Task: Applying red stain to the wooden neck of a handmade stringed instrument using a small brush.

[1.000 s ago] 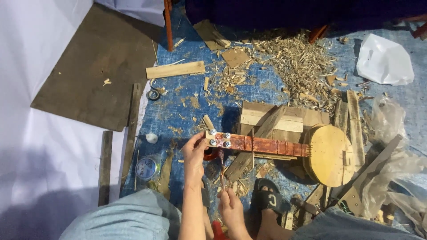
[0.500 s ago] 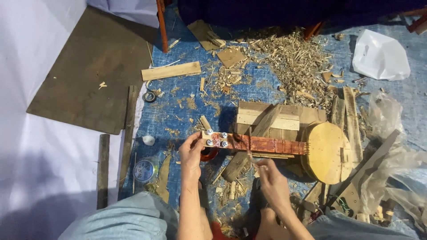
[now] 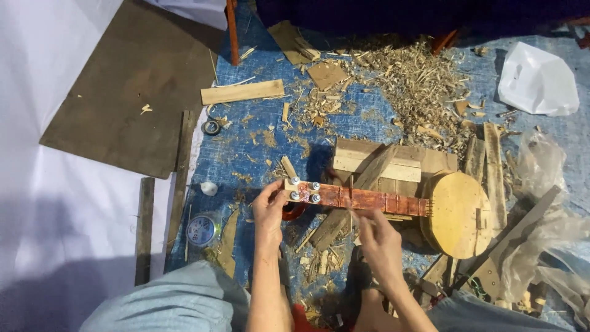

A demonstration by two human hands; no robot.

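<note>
A small handmade stringed instrument lies across a stack of wood blocks. It has a reddish-brown neck, a round pale wooden body and metal tuning pegs at its head. My left hand grips the head end from below, thumb by the pegs. My right hand is at the middle of the neck, its fingertips pinched on the near edge. Whether it holds a string or a small tool I cannot tell.
Wood shavings and offcuts cover the blue tarp. A plank lies at the far left, a brown board beyond it. A round tin, a tape roll, a white bag and crumpled clear plastic lie around.
My right hand has come up from near my lap to the middle of the instrument's neck. My left hand has stayed on the head end.
</note>
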